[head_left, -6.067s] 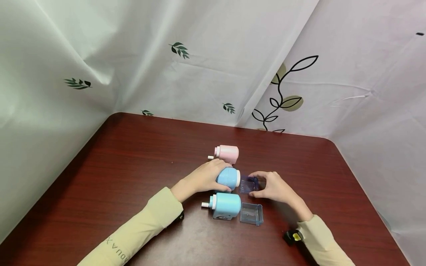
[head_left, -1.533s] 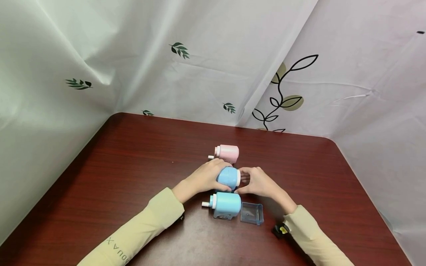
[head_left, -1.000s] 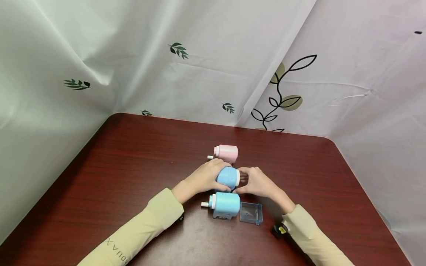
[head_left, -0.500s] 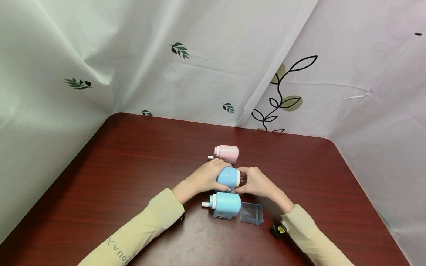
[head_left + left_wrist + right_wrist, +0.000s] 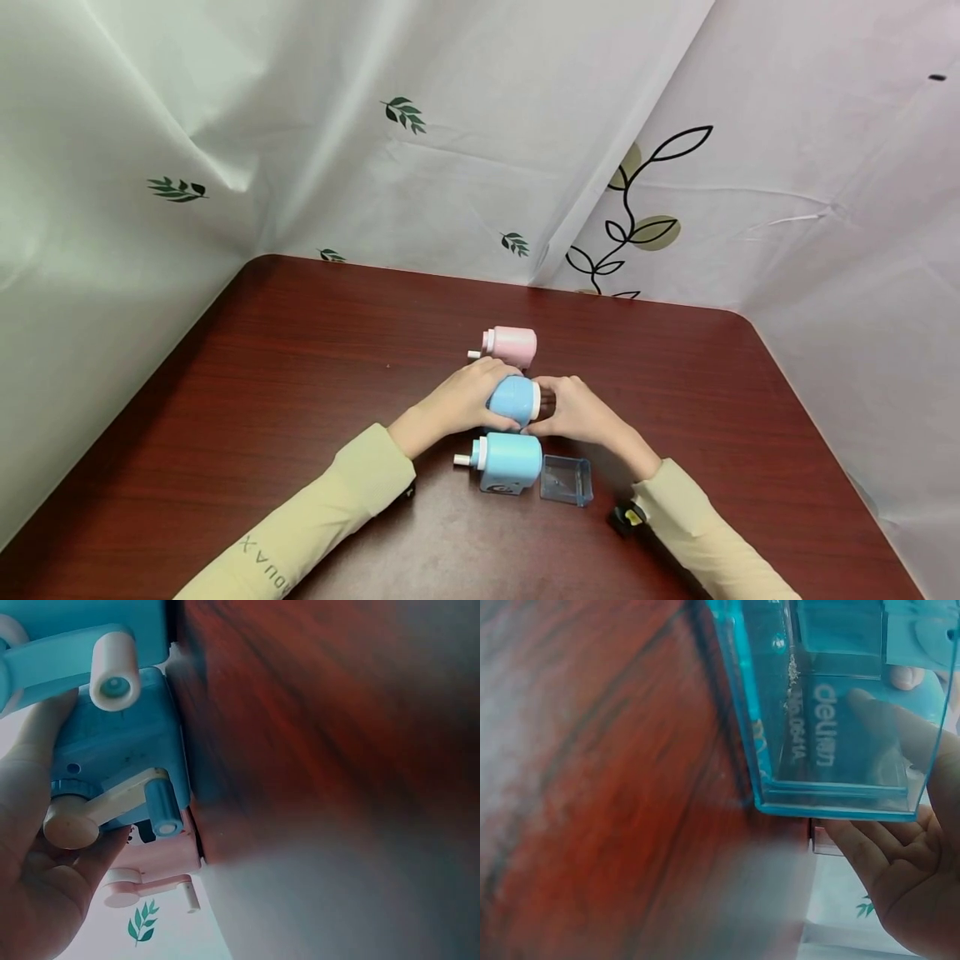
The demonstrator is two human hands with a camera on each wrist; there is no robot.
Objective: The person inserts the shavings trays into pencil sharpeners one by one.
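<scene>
Near the table's middle my left hand (image 5: 465, 396) grips a blue crank pencil sharpener (image 5: 512, 400) round its body, the thumb on the near side. Its crank (image 5: 127, 796) points toward me in the left wrist view. My right hand (image 5: 576, 410) is at the opposite end, below the white ring, with thumb and fingers curled round the drawer end. The shavings drawer there is hidden by the hand. Close on the near side lies a turquoise pencil sharpener (image 5: 510, 458), and its clear shavings drawer (image 5: 566, 481) sits apart at its right.
A pink pencil sharpener (image 5: 513, 344) stands just beyond the blue one. All are on a dark red wooden table (image 5: 337, 333). A pale curtain (image 5: 450, 183) with leaf prints hangs behind the table and along its sides.
Six seconds ago my right hand held a clear drawer apart from the blue sharpener. The hand has since moved left against the sharpener's end, then barely shifted. The left hand keeps its grip.
</scene>
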